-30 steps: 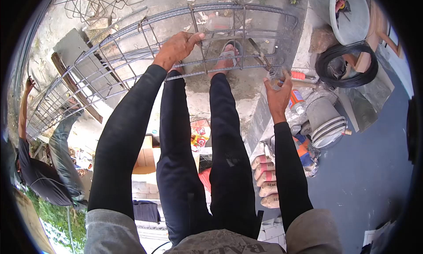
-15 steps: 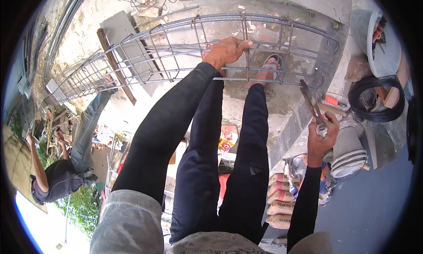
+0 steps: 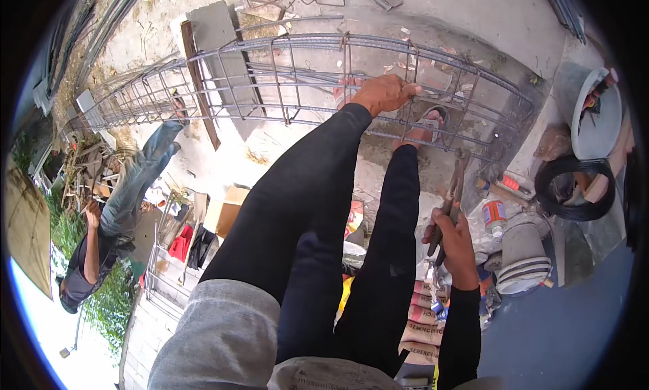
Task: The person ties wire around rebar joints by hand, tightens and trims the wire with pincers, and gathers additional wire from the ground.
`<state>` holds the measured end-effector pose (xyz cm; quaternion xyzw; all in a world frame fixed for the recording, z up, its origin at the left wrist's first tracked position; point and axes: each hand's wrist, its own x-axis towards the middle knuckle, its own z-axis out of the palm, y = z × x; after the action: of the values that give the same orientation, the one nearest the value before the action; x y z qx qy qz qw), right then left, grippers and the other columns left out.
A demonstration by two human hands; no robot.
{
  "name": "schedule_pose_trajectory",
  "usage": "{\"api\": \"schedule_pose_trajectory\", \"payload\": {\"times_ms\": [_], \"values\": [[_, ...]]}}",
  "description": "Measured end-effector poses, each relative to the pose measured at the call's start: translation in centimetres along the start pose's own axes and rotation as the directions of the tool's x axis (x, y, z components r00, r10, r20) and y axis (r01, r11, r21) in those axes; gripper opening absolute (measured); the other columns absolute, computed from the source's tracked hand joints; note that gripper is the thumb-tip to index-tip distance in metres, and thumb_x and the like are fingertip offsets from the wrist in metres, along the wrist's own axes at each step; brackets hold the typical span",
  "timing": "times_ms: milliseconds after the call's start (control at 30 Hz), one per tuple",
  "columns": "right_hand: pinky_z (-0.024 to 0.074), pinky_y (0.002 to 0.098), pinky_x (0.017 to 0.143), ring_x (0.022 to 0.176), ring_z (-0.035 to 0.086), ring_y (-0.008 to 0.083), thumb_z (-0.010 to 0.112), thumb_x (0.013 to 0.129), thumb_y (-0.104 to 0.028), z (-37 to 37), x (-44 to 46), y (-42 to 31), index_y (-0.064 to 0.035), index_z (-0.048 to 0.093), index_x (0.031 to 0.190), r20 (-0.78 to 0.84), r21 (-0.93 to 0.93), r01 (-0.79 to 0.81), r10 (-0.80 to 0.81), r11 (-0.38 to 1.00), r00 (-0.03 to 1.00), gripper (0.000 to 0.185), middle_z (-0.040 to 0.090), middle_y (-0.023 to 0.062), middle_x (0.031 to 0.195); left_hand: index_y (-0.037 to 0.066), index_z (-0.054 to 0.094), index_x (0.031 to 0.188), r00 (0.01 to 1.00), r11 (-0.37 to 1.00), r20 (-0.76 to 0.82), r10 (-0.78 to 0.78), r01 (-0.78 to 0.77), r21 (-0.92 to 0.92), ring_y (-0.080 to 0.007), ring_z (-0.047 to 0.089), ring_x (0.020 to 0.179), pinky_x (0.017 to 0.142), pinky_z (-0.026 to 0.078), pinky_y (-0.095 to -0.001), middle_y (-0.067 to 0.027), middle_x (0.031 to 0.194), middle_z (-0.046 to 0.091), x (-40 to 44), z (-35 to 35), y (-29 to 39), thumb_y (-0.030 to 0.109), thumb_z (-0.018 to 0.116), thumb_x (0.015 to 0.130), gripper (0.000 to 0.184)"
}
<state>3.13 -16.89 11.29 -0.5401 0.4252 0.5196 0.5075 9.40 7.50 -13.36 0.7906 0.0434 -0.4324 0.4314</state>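
A long steel rebar cage with square stirrups runs across the upper part of the view. My left hand is closed around one of its bars, near a stirrup towards the right end; the fingers' undersides are hidden. In my right hand is a pair of steel pincers, gripped by the handles. Their jaws point up towards the cage's lower right bar, and whether they touch it I cannot tell. My sandalled foot shows beneath the cage.
At right stand a bucket with tools, a coil of black wire and a grey pail. Cement sacks are stacked below. Boards cross under the cage. Another person is at the far left.
The view has shifted, so the cage appears further right. My right hand has moved left with the pincers, closer to my leg. The left hand keeps its hold.
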Motion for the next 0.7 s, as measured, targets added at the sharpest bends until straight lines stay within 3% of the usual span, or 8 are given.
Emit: {"api": "schedule_pose_trajectory", "payload": {"times_ms": [100, 133, 267, 300, 400, 500, 600, 700], "values": [[0.0553, 0.0375, 0.067, 0.069, 0.064, 0.0198, 0.058, 0.102, -0.019, -2.1, 0.6, 2.9, -0.0036, 0.042, 0.155, 0.057, -0.47, -0.014, 0.046, 0.883, 0.997, 0.057, 0.058, 0.0038, 0.072, 0.009, 0.08, 0.104, 1.0, 1.0, -0.008, -0.027, 0.028, 0.007, -0.0444, 0.067, 0.104, 0.096, 0.05, -0.0473, -0.0261, 0.099, 0.072, 1.4, 1.7, -1.6, 0.069, 0.044, 0.101, 0.07], [0.0548, 0.0389, 0.069, 0.07, 0.065, 0.0231, 0.059, 0.101, -0.018, -1.9, 0.2, 1.8, -0.0069, 0.042, 0.155, 0.0, -0.606, 0.027, -0.034, 0.795, 0.999, 0.057, 0.061, 0.0061, 0.075, 0.007, 0.079, 0.105, 1.0, 0.999, 0.001, -0.029, 0.029, 0.014, -0.0441, 0.066, 0.106, 0.096, 0.05, -0.0481, -0.0261, 0.103, 0.072, 1.3, 1.5, -1.2, 0.069, 0.043, 0.101, 0.071], [0.054, 0.0412, 0.078, 0.083, 0.066, 0.0362, 0.06, 0.097, -0.012, -0.1, 1.1, -3.3, -0.0205, 0.044, 0.156, 0.018, -0.964, 0.128, -0.42, 0.234, 0.907, 0.062, 0.066, 0.017, 0.096, 0.001, 0.075, 0.107, 0.999, 0.998, 0.054, 0.01, -0.013, 0.055, -0.0429, 0.066, 0.112, 0.097, 0.05, -0.049, -0.0259, 0.112, 0.071, 1.2, 0.8, -1.3, 0.07, 0.04, 0.101, 0.077], [0.0541, 0.041, 0.081, 0.089, 0.066, 0.0393, 0.06, 0.096, -0.012, 0.0, 2.1, -4.4, -0.0241, 0.044, 0.157, 0.082, -0.99, 0.129, -0.509, 0.057, 0.857, 0.064, 0.067, 0.02, 0.104, 0.0, 0.074, 0.106, 0.997, 0.997, 0.069, 0.037, -0.041, 0.064, -0.0425, 0.066, 0.113, 0.098, 0.05, -0.0487, -0.0259, 0.112, 0.071, 1.7, 1.0, -1.6, 0.07, 0.04, 0.101, 0.078], [0.0517, 0.0508, 0.092, 0.107, 0.061, 0.0434, 0.064, 0.094, -0.014, 1.2, 5.1, -7.3, -0.028, 0.04, 0.159, 0.116, -0.971, -0.017, -0.535, -0.238, 0.837, 0.071, 0.058, 0.025, 0.128, -0.001, 0.073, 0.106, 0.999, 0.999, 0.033, -0.004, 0.002, 0.051, -0.0416, 0.066, 0.113, 0.098, 0.05, -0.0484, -0.0256, 0.112, 0.071, 2.2, 1.6, -2.0, 0.07, 0.04, 0.101, 0.079], [0.0419, 0.0677, 0.102, 0.117, 0.055, 0.0466, 0.064, 0.095, -0.014, 2.0, 8.3, -7.5, -0.0308, 0.036, 0.16, 0.132, -0.896, -0.145, -0.563, -0.419, 0.816, 0.073, 0.05, 0.0266, 0.138, -0.003, 0.072, 0.109, 0.995, 0.999, 0.091, -0.036, 0.036, 0.0, -0.041, 0.066, 0.114, 0.099, 0.05, -0.0483, -0.0251, 0.113, 0.071, 2.0, 0.7, -1.3, 0.071, 0.04, 0.1, 0.081], [0.0304, 0.0799, 0.104, 0.122, 0.053, 0.0449, 0.063, 0.096, -0.016, 2.7, 10.0, -7.2, -0.0319, 0.034, 0.16, 0.099, -0.879, -0.184, -0.547, -0.44, 0.832, 0.072, 0.047, 0.0259, 0.142, -0.003, 0.072, 0.11, 0.998, 0.999, 0.043, -0.038, 0.038, 0.006, -0.0405, 0.066, 0.115, 0.099, 0.051, -0.0482, -0.0251, 0.115, 0.071, 1.3, 0.5, -0.7, 0.07, 0.041, 0.1, 0.08], [0.0291, 0.0813, 0.105, 0.122, 0.053, 0.0434, 0.062, 0.098, -0.018, 3.6, 10.7, -6.5, -0.0307, 0.037, 0.158, 0.11, -0.851, -0.228, -0.586, -0.472, 0.803, 0.067, 0.048, 0.025, 0.139, -0.001, 0.073, 0.108, 0.999, 0.999, -0.002, -0.051, 0.051, 0.005, -0.0397, 0.067, 0.114, 0.097, 0.052, -0.049, -0.0246, 0.114, 0.072, 0.9, 0.4, -0.3, 0.067, 0.042, 0.101, 0.076]]}}
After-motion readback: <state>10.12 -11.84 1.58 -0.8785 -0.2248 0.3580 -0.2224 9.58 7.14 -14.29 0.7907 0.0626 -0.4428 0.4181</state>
